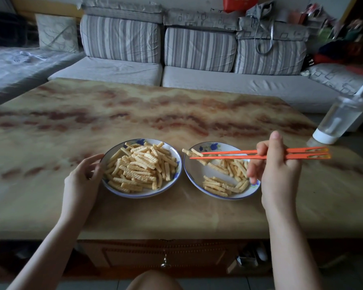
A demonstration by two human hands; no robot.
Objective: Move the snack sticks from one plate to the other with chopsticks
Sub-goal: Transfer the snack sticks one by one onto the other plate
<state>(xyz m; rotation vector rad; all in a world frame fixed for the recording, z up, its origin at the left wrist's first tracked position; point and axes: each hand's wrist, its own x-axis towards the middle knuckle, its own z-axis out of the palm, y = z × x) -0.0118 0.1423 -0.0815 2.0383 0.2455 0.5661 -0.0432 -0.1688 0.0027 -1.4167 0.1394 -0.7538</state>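
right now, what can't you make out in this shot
All in the head view:
1. Whether the chopsticks pinch a snack stick: the tips overlap sticks at the right plate's far rim.
2. That plate's right side: covered by the right hand.
3. Left side of the left plate: fingers of the left hand hide any contact.
4. The bottle: top clipped at the right edge.
5. The clutter on the sofa: blurred.

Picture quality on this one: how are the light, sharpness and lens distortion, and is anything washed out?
Head view: dim, flat light with faint shadows; left plate, right plate and chopsticks sharp at the centre; a pale sheen on the right plate's bare middle; the wide lens bows the far edge of the table and tilts the bottle; top-right clutter is smeared; nothing washed out.
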